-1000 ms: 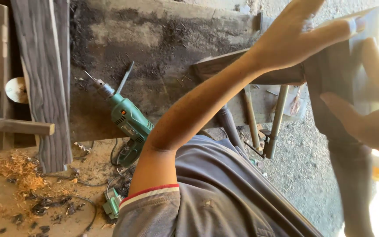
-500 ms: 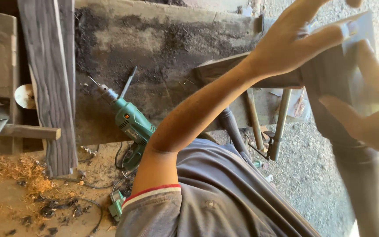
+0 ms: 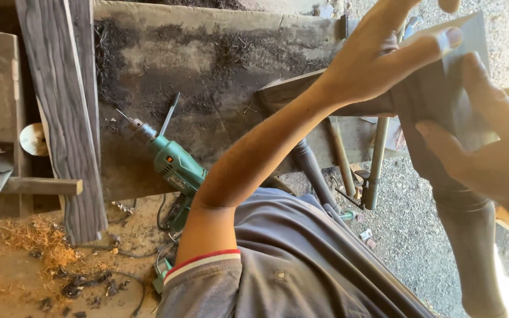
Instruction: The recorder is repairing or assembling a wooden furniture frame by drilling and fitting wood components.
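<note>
Slightly lower in the frame than half a second ago, both hands keep their hold on the grey wooden piece (image 3: 449, 88) at the upper right, while the green drill (image 3: 175, 165) has slid a little toward the bottom of the picture as the view shifts. The left hand (image 3: 378, 62) spreads its fingers flat across the piece's near face, thumb pressing close to its top edge. The right hand (image 3: 490, 153) comes in from the right edge with fingers curled against the other side; glare there makes it hard to say how firmly it grips.

The person's bare left forearm crosses the middle of the frame and hides much of the workbench (image 3: 225, 65), whose dirty top carries dark shavings. The drill lies on it at centre left, bit pointing to the upper left, cord trailing down. A long weathered plank (image 3: 60, 118) stands along the left side, with sawdust (image 3: 36, 241) on the ground at lower left.

The piece looks dull grey, flat-faced, continuing downward into a darker rounded post (image 3: 472, 247).
</note>
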